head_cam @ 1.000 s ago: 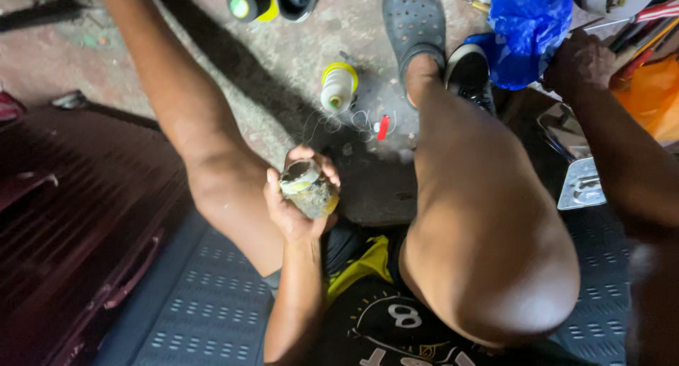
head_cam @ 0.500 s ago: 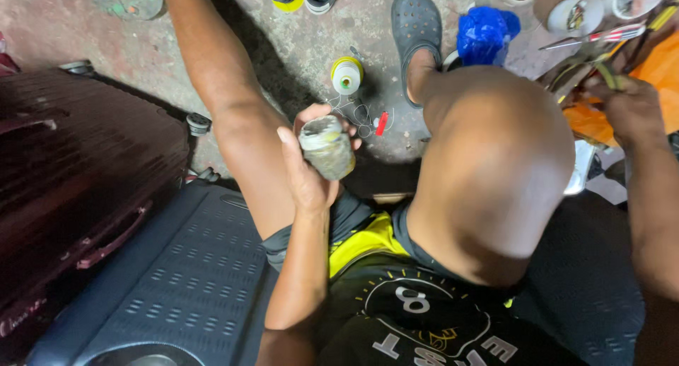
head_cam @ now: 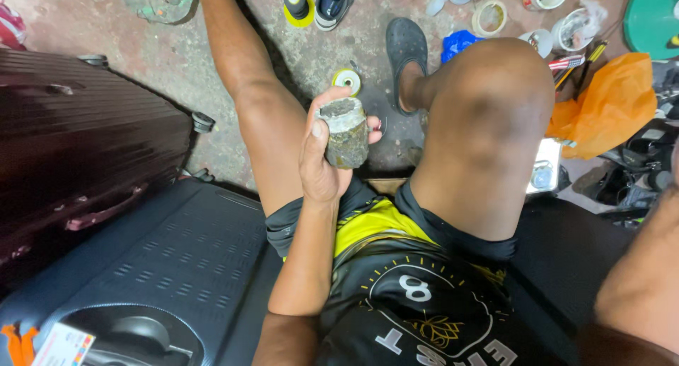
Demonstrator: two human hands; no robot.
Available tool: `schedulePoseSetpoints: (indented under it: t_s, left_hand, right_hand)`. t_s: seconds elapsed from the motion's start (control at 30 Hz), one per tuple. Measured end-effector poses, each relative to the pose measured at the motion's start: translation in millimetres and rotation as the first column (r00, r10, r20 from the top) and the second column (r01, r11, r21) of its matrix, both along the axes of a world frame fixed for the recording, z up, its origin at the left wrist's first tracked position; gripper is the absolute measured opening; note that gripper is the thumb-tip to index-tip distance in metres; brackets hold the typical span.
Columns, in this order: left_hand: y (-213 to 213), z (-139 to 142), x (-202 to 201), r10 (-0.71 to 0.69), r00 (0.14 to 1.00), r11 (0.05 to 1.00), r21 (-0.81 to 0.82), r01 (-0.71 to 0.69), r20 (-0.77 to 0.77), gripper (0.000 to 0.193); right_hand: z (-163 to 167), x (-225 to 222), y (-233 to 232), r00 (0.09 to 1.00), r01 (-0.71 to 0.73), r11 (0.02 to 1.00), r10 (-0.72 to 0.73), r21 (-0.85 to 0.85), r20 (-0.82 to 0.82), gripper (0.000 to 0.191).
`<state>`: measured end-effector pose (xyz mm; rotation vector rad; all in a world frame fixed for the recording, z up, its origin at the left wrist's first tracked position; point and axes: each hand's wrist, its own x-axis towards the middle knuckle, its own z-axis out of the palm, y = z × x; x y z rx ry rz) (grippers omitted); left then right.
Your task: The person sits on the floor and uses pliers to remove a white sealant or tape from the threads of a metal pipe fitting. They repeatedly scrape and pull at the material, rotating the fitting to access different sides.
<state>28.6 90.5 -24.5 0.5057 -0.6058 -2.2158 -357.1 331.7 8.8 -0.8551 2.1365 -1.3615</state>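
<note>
The left hand (head_cam: 322,161) is wrapped around a small grimy tin (head_cam: 344,134), thumb along its near side and fingers curled behind it, so the grasp is a firm clench on the tin's lower body. The tin sits above the palm, raised in front of the person between the two bare knees, well above the concrete floor (head_cam: 177,62).

The tin looks crusted and dirty, and a coated wall may give the fingers less bite than it seems; if the grasp slackens, I judge the tin would drop straight down onto the dark shorts or the floor beneath the hand. Its open top is uncovered, so a further tilt could spill whatever pale stuff lies inside over the thumb side.

The tin's long axis runs up from the palm, nearly upright with a slight lean away from the wrist. Its mouth points up and a little toward the camera, so the greyish inside shows.

Beyond the fingers a yellow-rimmed tape roll (head_cam: 346,78) lies on the floor, and a dark clog (head_cam: 405,48) stands further off to the right of the grip. Left of the wrist lies a dark blue suitcase (head_cam: 163,267).

Only the right forearm (head_cam: 640,288) shows, at the edge of view; its hand is out of sight.
</note>
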Motion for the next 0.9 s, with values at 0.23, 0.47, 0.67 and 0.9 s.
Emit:
schedulePoseSetpoints:
  t_s: [0.23,0.47,0.67,0.9]
  left_hand:
    - [18,8,15,0.095,0.995,0.995,-0.016,-0.095,-0.003,0.051]
    - [17,4,25,0.159,0.981,0.977,-0.159,-0.140,0.108,0.045]
    - [17,6,29,0.152,0.967,0.965,-0.244,-0.100,0.206,0.051]
    - [21,15,31,0.263,0.884,0.886,-0.460,-0.063,0.386,0.049]
  right_hand:
    - [57,111,-21,0.926,-0.289,0.916,0.341,-0.277,0.162,0.030]
    - [66,203,-49,0.696,-0.681,0.731,0.666,-0.049,0.269,0.026]
    - [64,228,-71,0.747,-0.663,0.713,0.650,0.227,0.142,0.020]
    - [63,238,-80,0.704,-0.658,0.677,0.709,0.329,-0.051,0.021]
